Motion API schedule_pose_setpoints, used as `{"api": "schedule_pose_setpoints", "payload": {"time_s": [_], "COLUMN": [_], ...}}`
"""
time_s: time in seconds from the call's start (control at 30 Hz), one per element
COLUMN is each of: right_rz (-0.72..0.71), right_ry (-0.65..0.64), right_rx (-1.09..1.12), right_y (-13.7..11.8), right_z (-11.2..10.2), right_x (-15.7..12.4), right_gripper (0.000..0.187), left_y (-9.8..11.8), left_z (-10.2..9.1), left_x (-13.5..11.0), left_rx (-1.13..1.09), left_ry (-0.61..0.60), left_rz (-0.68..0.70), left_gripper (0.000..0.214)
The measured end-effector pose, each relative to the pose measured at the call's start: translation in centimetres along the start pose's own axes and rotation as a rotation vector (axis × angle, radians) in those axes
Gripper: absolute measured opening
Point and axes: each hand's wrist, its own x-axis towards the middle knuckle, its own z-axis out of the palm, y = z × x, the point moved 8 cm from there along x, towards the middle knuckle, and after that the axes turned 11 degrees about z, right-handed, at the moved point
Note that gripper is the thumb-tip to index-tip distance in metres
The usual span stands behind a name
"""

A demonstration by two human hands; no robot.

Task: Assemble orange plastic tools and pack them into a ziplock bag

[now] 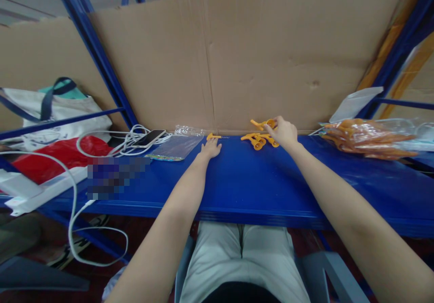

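My right hand (285,133) is closed on one end of a yellow-orange plastic piece (260,124) with a thin stem and a flared, cup-like end. It is held just above a small pile of similar orange pieces (255,141) lying near the cardboard wall. My left hand (210,148) rests palm down on the blue tabletop (244,185) with its fingers apart. Just beyond its fingertips lies another small orange piece (212,136); whether the fingers touch it I cannot tell.
Left of my left hand lie a clear plastic bag (178,147), a phone (149,138), white cables (132,135) and a power strip (47,192). A bag of orange pieces (366,138) sits at the right. A cardboard wall (264,59) closes off the back.
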Motion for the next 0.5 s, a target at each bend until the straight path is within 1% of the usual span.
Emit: {"api": "schedule_pose_setpoints", "payload": {"time_s": [0.13,0.2,0.3,0.5], "right_rz": [-0.202,-0.257,-0.275,-0.228], "right_ry": [-0.125,-0.161,-0.2,-0.236], "right_rx": [-0.278,-0.353,-0.387,-0.369], "right_y": [-1.4,-1.6,-1.5,-0.6], "right_z": [1.6,2.2,2.6,2.9], "right_x": [-1.5,-2.0,-2.1,-1.8], "right_gripper": [0.039,0.038,0.041,0.043], "left_y": [-0.1,-0.1,-0.2,0.0], "left_z": [0.3,0.3,0.1,-0.2], "left_x": [0.1,0.2,0.2,-0.1], "left_rx": [0.063,0.098,0.112,0.111], "left_ry": [-0.027,-0.037,-0.036,-0.042], "left_rz": [0.0,-0.001,-0.006,-0.007], "left_gripper": [0.056,0.056,0.056,0.057]}}
